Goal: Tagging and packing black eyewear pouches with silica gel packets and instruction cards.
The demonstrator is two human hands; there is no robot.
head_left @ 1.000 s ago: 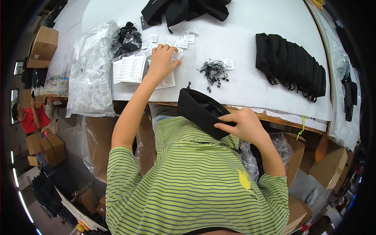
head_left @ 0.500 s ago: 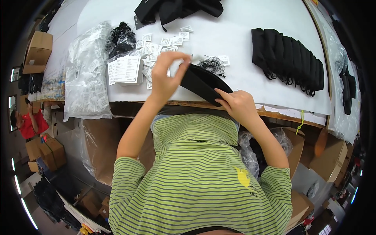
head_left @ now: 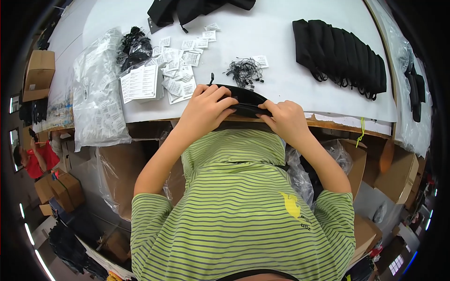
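At the table's front edge, both hands hold a black fabric pouch [head_left: 248,108], its mouth parted toward the top. My left hand [head_left: 208,105] is closed over the pouch's left end, fingers curled along the rim. A short black cord end stands up just beyond it. My right hand [head_left: 286,114] pinches the right end between thumb and fingers. Just past the pouch lies a tangle of thin black strings [head_left: 244,71]. Loose white printed labels [head_left: 177,63] are scattered beyond my left hand, near a stack of white cards [head_left: 139,83].
A clear bag of white labels [head_left: 99,89] lies at the left, with a bundle of black cords [head_left: 135,47] beside it. Overlapping black pouches [head_left: 340,54] form a row at the right. Black fabric [head_left: 201,10] lies at the far side. Cardboard boxes [head_left: 396,178] stand below the table.
My left hand has come down from above the pouch and now grips its left end. The pouch has turned more level, its mouth wider. My right hand keeps hold of its end.
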